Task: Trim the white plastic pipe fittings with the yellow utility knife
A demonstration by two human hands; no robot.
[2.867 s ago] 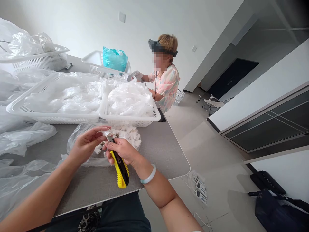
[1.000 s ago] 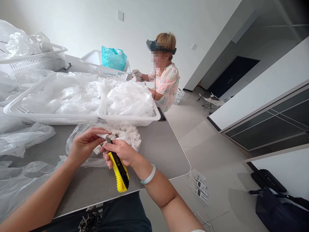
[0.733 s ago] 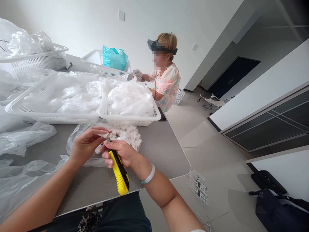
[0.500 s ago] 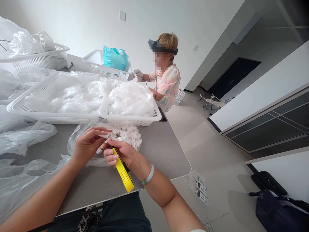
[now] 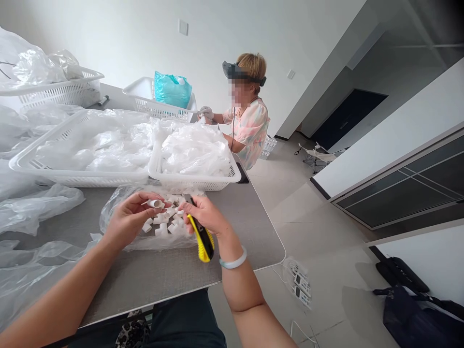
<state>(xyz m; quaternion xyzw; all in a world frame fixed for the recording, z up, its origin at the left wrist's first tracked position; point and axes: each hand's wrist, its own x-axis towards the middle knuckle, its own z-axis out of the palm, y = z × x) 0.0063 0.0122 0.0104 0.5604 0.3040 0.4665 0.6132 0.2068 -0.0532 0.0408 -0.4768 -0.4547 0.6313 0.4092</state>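
Observation:
Between the fingers of my left hand (image 5: 132,215) is a white pipe fitting (image 5: 155,204), its round opening showing. My right hand (image 5: 205,215) is closed around a yellow and black utility knife (image 5: 203,241), whose handle points down toward me. Under and between both hands lie several white fittings (image 5: 162,229) on a clear plastic bag (image 5: 145,243) on the grey table (image 5: 174,270). The right fingertips are close to the loose fittings.
White baskets (image 5: 83,180) full of plastic bags stand behind my hands. Loose plastic film (image 5: 39,261) covers the table's left side. A person (image 5: 250,116) wearing a headset works at the far end, near a basket with a turquoise bag (image 5: 173,90).
My right hand with the knife has moved right, away from my left hand. The fitting in my left hand now shows its opening, and more loose fittings are visible.

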